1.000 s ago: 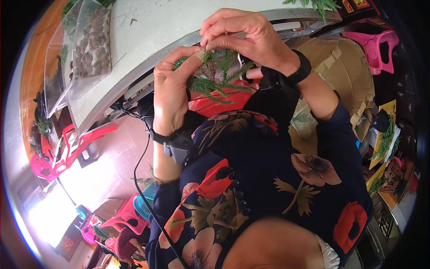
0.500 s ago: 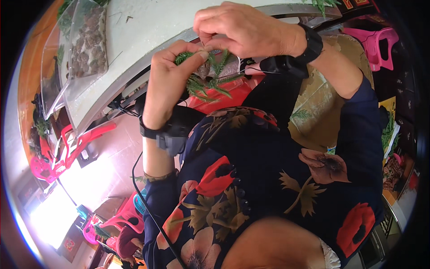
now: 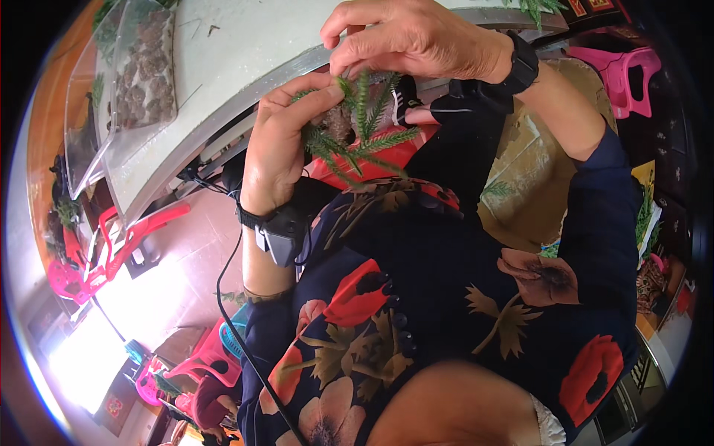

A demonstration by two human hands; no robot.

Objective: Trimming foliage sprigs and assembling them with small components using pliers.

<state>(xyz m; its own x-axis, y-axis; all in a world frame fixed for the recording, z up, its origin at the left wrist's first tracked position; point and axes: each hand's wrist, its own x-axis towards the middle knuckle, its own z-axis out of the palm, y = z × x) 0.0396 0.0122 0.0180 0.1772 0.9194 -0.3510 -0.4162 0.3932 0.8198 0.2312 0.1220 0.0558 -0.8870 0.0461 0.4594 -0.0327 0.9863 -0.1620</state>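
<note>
Head view: green sprig (image 3: 362,141) pinched in the left hand (image 3: 284,123), right hand (image 3: 420,41) up against it

Beyond the hands a pale table (image 3: 245,41) runs across, its near edge curved by the lens. On it, to the left of the left hand, a clear plastic container (image 3: 141,78) holds brown lumps that look like pine cones; past the right hand, more greenery (image 3: 539,9) hangs over the table's edge. A large cardboard piece (image 3: 532,167) lies to the near side of the right wrist, with a pink plastic seat (image 3: 632,78) farther out on that side. Below and left of the left hand are a pinkish floor (image 3: 197,249), a red chair (image 3: 137,241) and, farther down, another person in a maroon top (image 3: 212,405).

The sprig has several needle-covered branches fanning out on the near side of the fingertips, between the hands and the person's body, above something red. A brown, scaly cone (image 3: 338,125) sits among them, partly covered; whether it is attached cannot be made out.

The left hand grips the sprig narrowly between thumb and fingers. The right hand arches over from the right, fingers bent, its tips meeting the left ones; whether it holds anything cannot be told. Both wrists wear black bands.
</note>
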